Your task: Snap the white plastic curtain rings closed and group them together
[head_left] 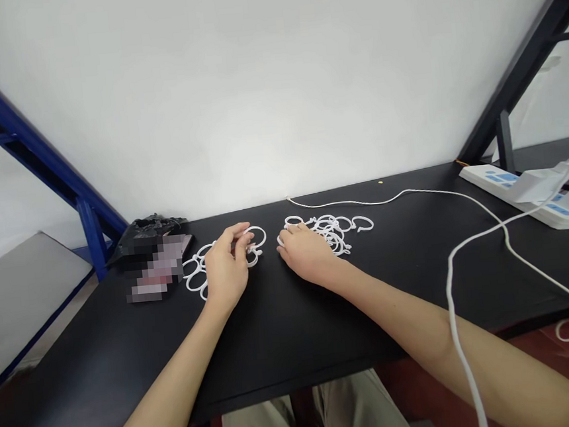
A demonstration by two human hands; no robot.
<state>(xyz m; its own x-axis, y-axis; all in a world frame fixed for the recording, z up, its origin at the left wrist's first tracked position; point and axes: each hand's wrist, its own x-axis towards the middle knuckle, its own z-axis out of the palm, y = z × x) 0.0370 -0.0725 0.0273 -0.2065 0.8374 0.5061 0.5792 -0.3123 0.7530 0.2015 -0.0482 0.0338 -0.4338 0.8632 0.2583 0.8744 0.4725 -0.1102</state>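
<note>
Between the thumb and fingers of my left hand (227, 258) is a white plastic curtain ring (265, 236), held upright just above the black table. More white rings (194, 281) lie beside and partly under that hand. My right hand (307, 248) rests at the left side of a loose pile of white curtain rings (334, 226), its fingers curled down. A bit of a white ring shows at these fingertips, but most of the grip is hidden behind the hand. One open ring (364, 222) lies at the pile's right end.
A black plastic bag (147, 232) and a blurred-out flat object (157, 271) lie on the left of the black table (295, 332). A white cable (407, 191) runs across the right side, passing over my right forearm. A white-and-blue device (516, 193) stands far right. A white wall rises behind.
</note>
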